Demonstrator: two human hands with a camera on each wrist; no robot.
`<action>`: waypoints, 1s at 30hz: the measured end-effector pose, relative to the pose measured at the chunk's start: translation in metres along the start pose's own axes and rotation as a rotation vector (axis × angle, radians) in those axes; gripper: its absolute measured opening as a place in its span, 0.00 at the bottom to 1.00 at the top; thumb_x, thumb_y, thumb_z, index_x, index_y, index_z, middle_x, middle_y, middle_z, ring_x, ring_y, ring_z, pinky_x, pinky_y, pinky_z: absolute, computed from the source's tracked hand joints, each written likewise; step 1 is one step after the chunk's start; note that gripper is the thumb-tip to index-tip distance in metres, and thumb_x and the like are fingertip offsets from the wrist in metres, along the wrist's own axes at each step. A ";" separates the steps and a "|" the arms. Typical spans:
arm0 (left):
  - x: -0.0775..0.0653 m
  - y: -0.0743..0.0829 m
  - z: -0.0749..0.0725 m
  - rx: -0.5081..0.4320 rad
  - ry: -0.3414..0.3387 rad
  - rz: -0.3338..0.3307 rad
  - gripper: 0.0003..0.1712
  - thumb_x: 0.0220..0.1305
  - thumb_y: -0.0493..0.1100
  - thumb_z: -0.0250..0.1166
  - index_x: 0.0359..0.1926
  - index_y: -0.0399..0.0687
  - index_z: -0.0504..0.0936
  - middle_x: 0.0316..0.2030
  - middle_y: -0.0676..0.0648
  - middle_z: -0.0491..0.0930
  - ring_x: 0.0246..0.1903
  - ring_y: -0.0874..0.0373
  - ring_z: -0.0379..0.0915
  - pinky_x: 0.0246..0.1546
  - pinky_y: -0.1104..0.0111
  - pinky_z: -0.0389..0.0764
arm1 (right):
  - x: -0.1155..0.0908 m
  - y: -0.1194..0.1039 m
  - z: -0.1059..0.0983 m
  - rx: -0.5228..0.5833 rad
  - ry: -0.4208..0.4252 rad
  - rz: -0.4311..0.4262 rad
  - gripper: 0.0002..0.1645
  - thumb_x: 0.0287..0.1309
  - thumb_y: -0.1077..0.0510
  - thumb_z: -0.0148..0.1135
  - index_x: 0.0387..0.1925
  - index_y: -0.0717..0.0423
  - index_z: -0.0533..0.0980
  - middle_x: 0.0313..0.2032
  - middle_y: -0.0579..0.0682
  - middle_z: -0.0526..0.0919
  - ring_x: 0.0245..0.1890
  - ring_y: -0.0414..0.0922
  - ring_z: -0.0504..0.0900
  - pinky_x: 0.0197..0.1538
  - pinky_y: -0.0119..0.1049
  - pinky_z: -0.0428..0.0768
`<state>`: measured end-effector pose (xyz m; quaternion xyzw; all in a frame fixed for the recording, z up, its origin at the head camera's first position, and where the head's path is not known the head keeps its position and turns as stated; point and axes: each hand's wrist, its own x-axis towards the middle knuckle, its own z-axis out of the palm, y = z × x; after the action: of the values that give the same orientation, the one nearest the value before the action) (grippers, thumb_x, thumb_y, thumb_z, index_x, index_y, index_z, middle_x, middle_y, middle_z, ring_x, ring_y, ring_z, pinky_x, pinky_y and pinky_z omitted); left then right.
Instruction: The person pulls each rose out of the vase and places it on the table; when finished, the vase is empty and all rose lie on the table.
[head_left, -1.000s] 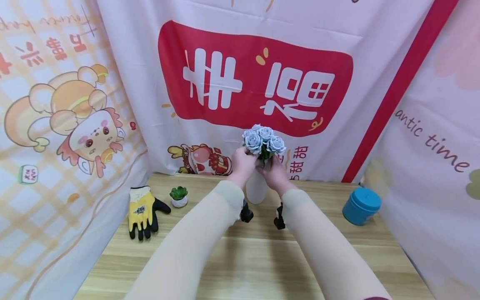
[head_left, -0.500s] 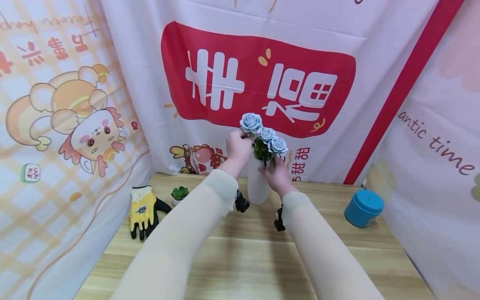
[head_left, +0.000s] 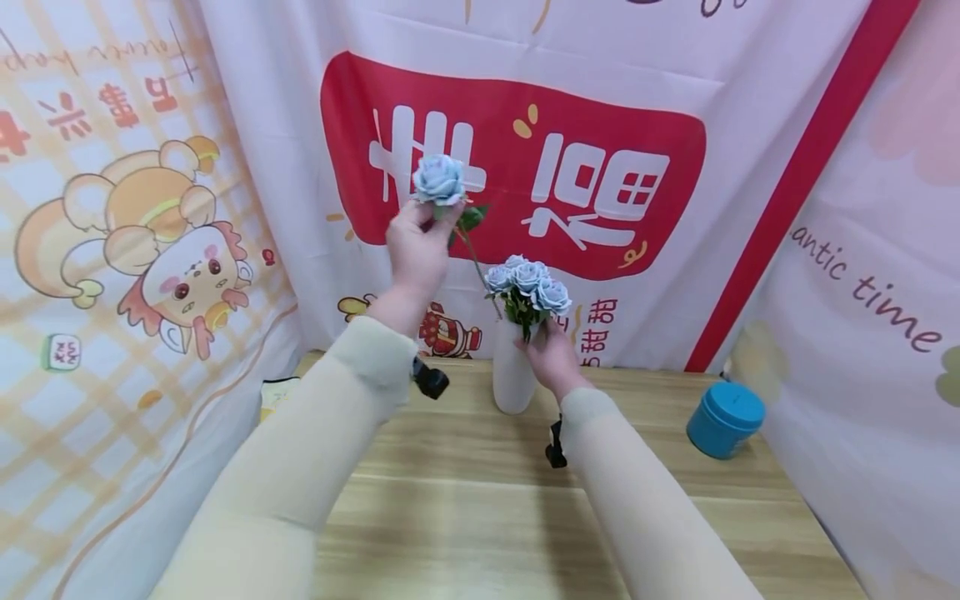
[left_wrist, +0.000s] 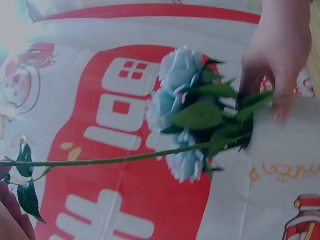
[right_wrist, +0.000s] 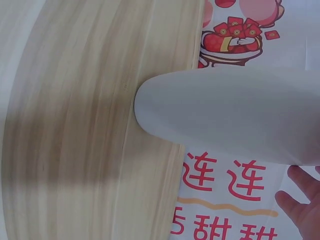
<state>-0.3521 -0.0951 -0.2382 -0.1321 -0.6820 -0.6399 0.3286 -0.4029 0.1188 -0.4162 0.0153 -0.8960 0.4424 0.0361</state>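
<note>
In the head view my left hand (head_left: 420, 254) pinches a pale blue artificial rose (head_left: 438, 179) just below its bloom, raised to the left of a white vase (head_left: 512, 385). Its thin green stem (left_wrist: 110, 160) slants down toward the vase; in the left wrist view its lower end runs in among the leaves. Several more blue roses (head_left: 528, 282) stand bunched in the vase mouth. My right hand (head_left: 555, 358) grips the vase near its top, thumb on one side and fingers on the other. The vase (right_wrist: 220, 110) stands on the table in the right wrist view.
A blue lidded jar (head_left: 726, 419) stands on the wooden table (head_left: 465, 517) at the right. Part of a yellow glove (head_left: 276, 397) shows at the left behind my sleeve. Printed cloth (head_left: 637, 75) hangs close behind the vase and at both sides.
My left hand has drawn one rose up and to the left, away from the bunch. The right hand stays at the vase. The left sleeve now covers the small potted succulent and most of the glove.
</note>
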 end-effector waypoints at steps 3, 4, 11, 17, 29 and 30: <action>0.000 -0.002 -0.025 0.033 0.006 0.031 0.19 0.65 0.48 0.67 0.53 0.45 0.84 0.50 0.49 0.81 0.53 0.57 0.75 0.53 0.66 0.77 | -0.001 0.001 0.001 -0.004 -0.002 -0.004 0.50 0.63 0.39 0.63 0.78 0.42 0.50 0.75 0.48 0.54 0.73 0.52 0.55 0.68 0.52 0.61; 0.000 -0.004 -0.034 0.040 0.001 0.028 0.19 0.65 0.47 0.66 0.53 0.43 0.84 0.50 0.48 0.81 0.53 0.56 0.76 0.54 0.65 0.77 | -0.002 0.001 0.001 -0.005 0.000 -0.007 0.50 0.63 0.39 0.64 0.78 0.42 0.50 0.75 0.48 0.54 0.73 0.52 0.55 0.68 0.53 0.61; -0.017 -0.047 -0.091 0.174 -0.118 -0.167 0.18 0.68 0.45 0.65 0.54 0.40 0.82 0.51 0.41 0.82 0.52 0.49 0.78 0.55 0.59 0.77 | -0.004 -0.002 0.000 -0.007 0.007 -0.013 0.49 0.62 0.39 0.64 0.77 0.41 0.51 0.75 0.49 0.56 0.72 0.54 0.57 0.68 0.54 0.61; -0.051 -0.099 -0.119 0.405 -0.294 -0.322 0.16 0.68 0.45 0.66 0.44 0.34 0.86 0.42 0.39 0.85 0.40 0.47 0.78 0.42 0.58 0.78 | -0.004 -0.003 0.000 0.014 -0.003 -0.002 0.49 0.63 0.39 0.63 0.78 0.40 0.50 0.75 0.49 0.55 0.72 0.53 0.57 0.67 0.54 0.62; -0.132 -0.199 -0.137 0.652 -0.502 -0.639 0.15 0.67 0.49 0.65 0.36 0.40 0.87 0.37 0.45 0.83 0.35 0.51 0.73 0.35 0.60 0.74 | 0.000 -0.001 0.001 0.018 0.004 0.009 0.48 0.63 0.42 0.65 0.77 0.43 0.52 0.75 0.49 0.56 0.72 0.52 0.56 0.67 0.52 0.63; -0.138 -0.204 -0.138 0.671 -0.511 -0.651 0.16 0.66 0.49 0.66 0.35 0.39 0.87 0.35 0.46 0.82 0.34 0.52 0.73 0.33 0.61 0.73 | 0.000 -0.001 0.002 0.016 0.004 0.007 0.48 0.63 0.42 0.65 0.77 0.43 0.52 0.75 0.49 0.56 0.72 0.52 0.56 0.67 0.52 0.63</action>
<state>-0.3333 -0.2241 -0.4885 0.0472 -0.9131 -0.4031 -0.0392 -0.4029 0.1168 -0.4163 0.0114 -0.8923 0.4498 0.0361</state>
